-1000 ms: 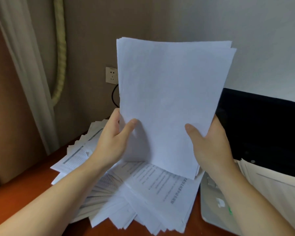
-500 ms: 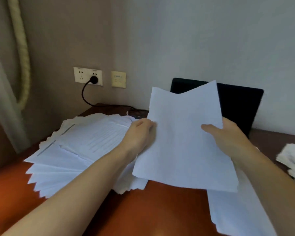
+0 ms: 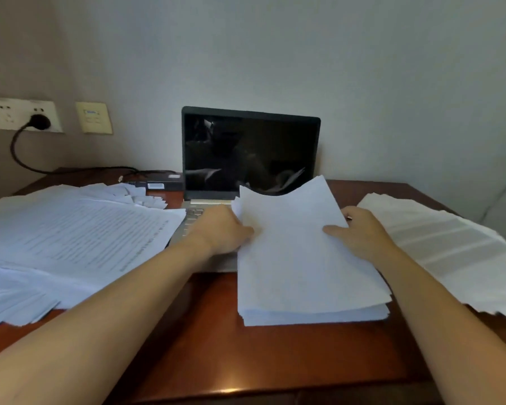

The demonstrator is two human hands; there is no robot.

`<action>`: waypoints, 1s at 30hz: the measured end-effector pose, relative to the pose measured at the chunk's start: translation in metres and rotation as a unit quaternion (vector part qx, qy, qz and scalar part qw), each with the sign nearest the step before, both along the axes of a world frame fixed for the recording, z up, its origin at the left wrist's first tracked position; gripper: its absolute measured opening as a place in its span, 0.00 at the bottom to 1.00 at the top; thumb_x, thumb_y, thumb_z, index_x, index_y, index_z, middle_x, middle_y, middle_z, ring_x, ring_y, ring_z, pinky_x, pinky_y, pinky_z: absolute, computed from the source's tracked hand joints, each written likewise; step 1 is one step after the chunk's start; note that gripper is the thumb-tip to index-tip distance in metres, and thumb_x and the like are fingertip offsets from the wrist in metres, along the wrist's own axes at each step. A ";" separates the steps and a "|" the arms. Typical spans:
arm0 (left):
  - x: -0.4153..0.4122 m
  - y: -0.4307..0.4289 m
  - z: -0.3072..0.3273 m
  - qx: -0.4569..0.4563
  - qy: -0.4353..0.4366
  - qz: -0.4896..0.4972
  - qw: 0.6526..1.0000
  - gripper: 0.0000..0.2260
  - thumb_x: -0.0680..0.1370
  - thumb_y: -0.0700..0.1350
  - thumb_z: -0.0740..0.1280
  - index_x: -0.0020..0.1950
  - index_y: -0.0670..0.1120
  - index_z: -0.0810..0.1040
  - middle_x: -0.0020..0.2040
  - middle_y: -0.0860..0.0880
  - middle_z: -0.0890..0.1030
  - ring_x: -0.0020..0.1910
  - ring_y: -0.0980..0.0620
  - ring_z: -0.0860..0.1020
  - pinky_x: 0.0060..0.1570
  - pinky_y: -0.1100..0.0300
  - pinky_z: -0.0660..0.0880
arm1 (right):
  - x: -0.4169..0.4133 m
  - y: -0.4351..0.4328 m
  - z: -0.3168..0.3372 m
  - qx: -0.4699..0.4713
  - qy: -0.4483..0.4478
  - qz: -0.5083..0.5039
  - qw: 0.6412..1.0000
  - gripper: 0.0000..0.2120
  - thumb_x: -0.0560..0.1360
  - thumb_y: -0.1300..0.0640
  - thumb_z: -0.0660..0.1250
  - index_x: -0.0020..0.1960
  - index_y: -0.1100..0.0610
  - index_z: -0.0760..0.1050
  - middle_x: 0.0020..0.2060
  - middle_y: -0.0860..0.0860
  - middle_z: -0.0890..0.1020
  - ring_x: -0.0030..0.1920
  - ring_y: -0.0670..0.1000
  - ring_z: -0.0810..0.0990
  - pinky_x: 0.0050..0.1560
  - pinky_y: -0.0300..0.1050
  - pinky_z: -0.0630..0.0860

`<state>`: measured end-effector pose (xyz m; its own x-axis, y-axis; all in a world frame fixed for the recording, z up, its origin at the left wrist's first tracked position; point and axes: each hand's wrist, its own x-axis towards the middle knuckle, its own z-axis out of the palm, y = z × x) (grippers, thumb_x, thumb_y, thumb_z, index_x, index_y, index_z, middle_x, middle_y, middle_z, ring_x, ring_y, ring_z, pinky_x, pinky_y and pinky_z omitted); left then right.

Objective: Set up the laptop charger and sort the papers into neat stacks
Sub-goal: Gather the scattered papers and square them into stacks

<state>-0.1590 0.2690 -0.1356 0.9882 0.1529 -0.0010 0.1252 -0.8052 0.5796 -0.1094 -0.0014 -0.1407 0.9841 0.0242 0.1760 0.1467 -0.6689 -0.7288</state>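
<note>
Paper fills most of what we see: a squared-up stack of sheets [image 3: 304,258] lies at the centre of the table [image 3: 205,355], its far part resting over the right half of the laptop [image 3: 250,153] keyboard and its near edge on bare wood. We see the left hand [image 3: 219,232] at the stack's 9 o'clock edge, fingers curled against the side of the sheets with the tips tucked out of sight, so we cannot tell whether this grip pinches the paper or only presses on it. The right hand [image 3: 360,232] sits at the stack's 3 o'clock edge, thumb flat on the top sheet and the other fingers hidden past the edge; its grip looks closed on the stack. The far edge of the top sheets curls upward in front of the dark screen.

At 9 o'clock from the stack we see a wide loose pile of printed pages [image 3: 70,238], fanned and overlapping the laptop's left edge. At 3 o'clock lies another pile [image 3: 456,252], also uneven. At 10 o'clock, behind the loose pile and just beside the laptop, rests the black charger brick [image 3: 164,182]; its cable [image 3: 21,150] runs along the table and up to a plug in the wall socket [image 3: 24,114].
</note>
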 end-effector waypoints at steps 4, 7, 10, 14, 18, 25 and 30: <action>0.000 -0.006 -0.009 0.057 -0.005 -0.001 0.998 0.10 0.75 0.54 0.70 0.43 0.48 0.84 0.43 0.48 0.84 0.43 0.48 0.82 0.48 0.51 0.80 | -0.002 -0.005 -0.010 -0.043 -0.015 0.001 0.999 0.14 0.73 0.56 0.75 0.51 0.56 0.72 0.41 0.48 0.78 0.41 0.51 0.77 0.35 0.43 0.69; -0.002 -0.007 -0.010 0.072 -0.011 0.002 0.997 0.10 0.75 0.54 0.71 0.44 0.49 0.83 0.43 0.49 0.83 0.44 0.49 0.81 0.47 0.52 0.79 | -0.009 -0.005 -0.013 -0.106 -0.042 0.004 0.993 0.19 0.73 0.52 0.75 0.55 0.53 0.67 0.39 0.47 0.75 0.37 0.48 0.75 0.33 0.41 0.68; -0.004 -0.006 -0.008 0.090 -0.018 0.002 0.996 0.09 0.77 0.53 0.71 0.41 0.51 0.78 0.44 0.50 0.82 0.45 0.49 0.80 0.51 0.53 0.79 | -0.012 -0.001 -0.007 -0.207 -0.077 -0.026 0.975 0.23 0.72 0.48 0.75 0.57 0.51 0.64 0.43 0.49 0.73 0.39 0.52 0.75 0.32 0.42 0.65; 0.000 0.008 -0.006 0.075 -0.029 0.011 0.997 0.12 0.79 0.54 0.69 0.38 0.51 0.75 0.41 0.49 0.82 0.43 0.50 0.80 0.47 0.54 0.77 | -0.018 0.022 0.003 -0.273 -0.093 -0.007 0.957 0.22 0.72 0.43 0.73 0.57 0.51 0.66 0.51 0.50 0.72 0.44 0.55 0.76 0.38 0.47 0.70; -0.003 0.044 -0.003 0.112 -0.049 0.028 0.992 0.07 0.80 0.53 0.67 0.46 0.52 0.78 0.48 0.51 0.83 0.47 0.49 0.81 0.51 0.53 0.81 | -0.037 0.076 0.008 -0.293 -0.120 0.081 0.945 0.19 0.76 0.43 0.69 0.61 0.51 0.71 0.56 0.48 0.74 0.53 0.53 0.75 0.46 0.45 0.72; -0.048 0.166 0.006 0.239 0.004 -0.016 0.971 0.05 0.82 0.54 0.66 0.49 0.56 0.80 0.52 0.52 0.82 0.49 0.51 0.78 0.44 0.60 0.70 | -0.077 0.184 -0.004 -0.312 -0.188 0.292 0.884 0.16 0.79 0.46 0.64 0.66 0.46 0.74 0.62 0.46 0.72 0.65 0.51 0.67 0.63 0.47 0.68; -0.090 0.241 0.006 0.226 0.057 -0.061 0.970 0.09 0.80 0.57 0.68 0.59 0.58 0.79 0.59 0.53 0.78 0.58 0.51 0.77 0.61 0.53 0.75 | -0.091 0.248 -0.012 -0.359 -0.185 0.399 0.823 0.16 0.83 0.46 0.58 0.69 0.40 0.74 0.77 0.42 0.61 0.77 0.48 0.53 0.77 0.50 0.49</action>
<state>-0.2490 0.5101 -0.1292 0.9964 0.0442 -0.0721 0.0547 -0.9870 0.1511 -0.2009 0.2471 -0.1528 0.4872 0.8652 0.1184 0.8711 -0.4911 0.0044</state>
